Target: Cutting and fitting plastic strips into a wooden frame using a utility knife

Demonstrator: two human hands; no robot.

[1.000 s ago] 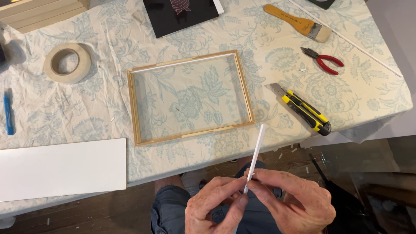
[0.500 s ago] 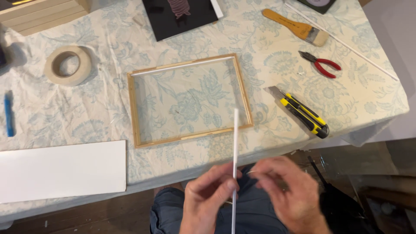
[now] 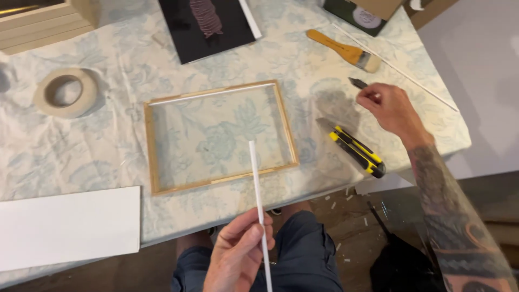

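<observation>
My left hand (image 3: 238, 254) grips a thin white strip (image 3: 257, 184) near the lower edge of the view; the strip points up over the near rail of a wooden picture frame (image 3: 152, 157) lying flat on the patterned cloth. My right hand (image 3: 390, 111) reaches out to the right side of the table and rests over the red-handled pliers (image 3: 358, 83), whose dark jaws stick out past the fingers. Whether the fingers have closed on the handles I cannot tell. A yellow and black utility knife (image 3: 357, 148) lies just below that hand.
A roll of masking tape (image 3: 66, 93) sits at the left, a white sheet (image 3: 65, 227) at the near left edge. A paintbrush (image 3: 346, 51), a black card (image 3: 208, 24) and a long white strip (image 3: 400, 70) lie at the back. The table edge (image 3: 324, 189) runs close to my knees.
My right hand let go of the white strip and moved up and right to the pliers. My left hand alone holds the strip now. The camera has moved closer to the table.
</observation>
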